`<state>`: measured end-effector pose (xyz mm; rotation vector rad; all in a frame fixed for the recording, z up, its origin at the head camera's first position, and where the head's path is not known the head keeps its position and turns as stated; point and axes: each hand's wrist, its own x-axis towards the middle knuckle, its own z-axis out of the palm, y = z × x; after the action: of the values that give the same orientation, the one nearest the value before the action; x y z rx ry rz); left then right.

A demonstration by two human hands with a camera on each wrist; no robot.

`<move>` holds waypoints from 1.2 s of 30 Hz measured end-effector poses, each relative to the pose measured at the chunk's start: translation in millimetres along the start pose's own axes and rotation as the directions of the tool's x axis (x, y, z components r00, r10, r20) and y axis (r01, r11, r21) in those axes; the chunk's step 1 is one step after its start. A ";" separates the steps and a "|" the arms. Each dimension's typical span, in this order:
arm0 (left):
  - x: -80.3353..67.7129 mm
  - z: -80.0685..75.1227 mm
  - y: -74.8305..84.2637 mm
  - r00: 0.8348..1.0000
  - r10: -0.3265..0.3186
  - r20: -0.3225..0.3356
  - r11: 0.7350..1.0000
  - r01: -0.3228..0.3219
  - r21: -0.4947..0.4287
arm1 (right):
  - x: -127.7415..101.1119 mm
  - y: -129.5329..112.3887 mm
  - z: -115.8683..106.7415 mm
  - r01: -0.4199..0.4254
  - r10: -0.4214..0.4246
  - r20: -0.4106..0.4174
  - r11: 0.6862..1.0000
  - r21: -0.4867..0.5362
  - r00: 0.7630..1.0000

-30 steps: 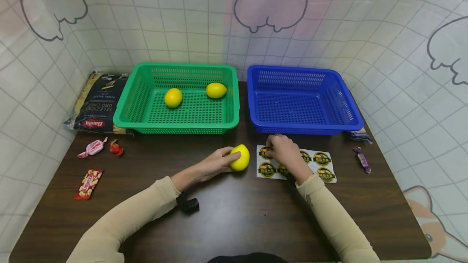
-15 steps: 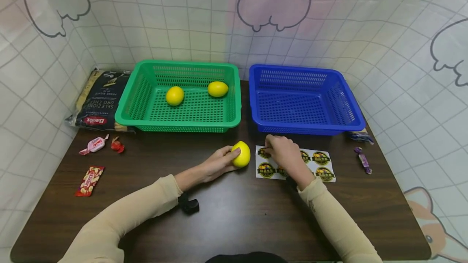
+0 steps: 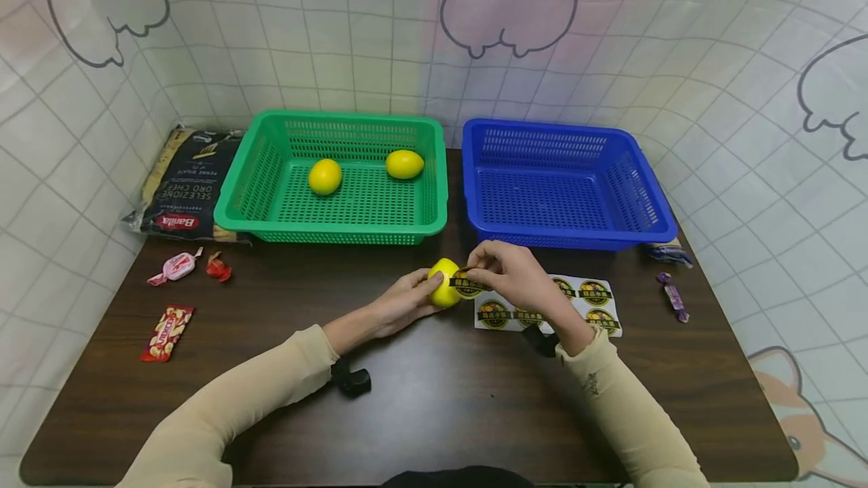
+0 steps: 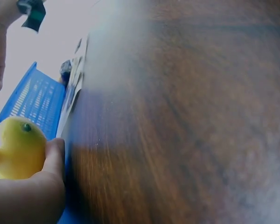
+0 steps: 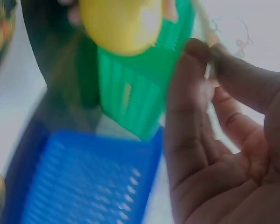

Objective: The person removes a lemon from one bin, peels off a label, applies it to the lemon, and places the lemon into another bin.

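A yellow lemon (image 3: pixel 444 285) is gripped by my left hand (image 3: pixel 401 306) just above the table; the left wrist view shows thumb and fingers around the lemon (image 4: pixel 23 149). Between thumb and fingertip my right hand (image 3: pixel 518 277) pinches a round black-and-gold sticker (image 3: pixel 466 284), held right at the lemon's right side. Whether the sticker touches the peel I cannot tell. Below the right hand lies a white sticker sheet (image 3: pixel 573 322) with several more stickers, partly covered by that hand. In the right wrist view, the fingers are blurred and the sticker is hard to make out.
A green basket (image 3: pixel 332 230) with two lemons stands at the back left. The blue basket (image 3: pixel 570 236) stands to its right. A pasta bag (image 3: pixel 190 187), wrapped candies (image 3: pixel 178 266) and a red snack packet (image 3: pixel 167 333) lie at left, a purple candy (image 3: pixel 672 297) at right.
My right hand has lifted a sticker off the sheet and moved left and up to the lemon. The left hand keeps its hold on the lemon, almost unmoved.
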<state>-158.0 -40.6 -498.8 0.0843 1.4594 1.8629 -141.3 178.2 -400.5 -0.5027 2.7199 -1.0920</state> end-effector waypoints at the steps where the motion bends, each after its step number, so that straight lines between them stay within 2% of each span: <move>1: -0.7 -0.6 0.6 1.000 0.001 0.011 1.000 0.000 -0.005 | 1.8 -0.1 2.7 -0.007 0.006 0.011 0.999 0.033 1.000; 6: -3.4 -1.7 2.5 0.996 0.017 0.085 1.000 -0.016 -0.019 | 7.8 4.5 16.1 -0.036 0.038 -0.019 0.992 0.124 0.999; 11: -3.1 0.3 2.7 0.988 0.035 0.151 0.997 -0.024 -0.073 | 8.1 8.9 24.3 -0.049 0.065 -0.068 0.975 0.217 0.996; 17: -5.3 2.1 4.3 0.984 0.000 0.180 0.988 0.027 -0.149 | 7.3 9.9 28.4 -0.032 0.051 -0.114 0.986 0.162 0.992; 21: -7.0 4.0 6.8 0.979 -0.012 0.204 0.985 0.047 -0.167 | 6.2 10.4 30.1 -0.035 0.052 -0.129 0.991 0.131 0.990; 23: -7.5 5.0 7.6 0.981 -0.005 0.195 0.986 0.037 -0.162 | 5.5 10.9 31.7 -0.034 0.051 -0.135 0.991 0.127 0.990; 30: -6.3 8.9 8.1 0.995 0.012 0.098 1.000 -0.013 0.011 | 5.1 13.0 41.9 -0.025 0.043 -0.150 0.992 0.123 0.988; 33: -5.1 9.2 9.0 0.996 0.028 0.087 0.999 -0.031 0.027 | 5.3 12.9 43.9 -0.047 0.068 -0.150 0.989 0.139 0.986; 36: -5.6 8.0 10.1 0.995 0.053 0.082 0.998 -0.055 0.026 | 4.7 13.6 44.4 -0.101 0.120 -0.090 0.977 0.190 0.989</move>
<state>-155.4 -38.1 -485.3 0.2126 1.4401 1.8604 -136.7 157.4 -442.0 -0.2703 2.6567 -1.3569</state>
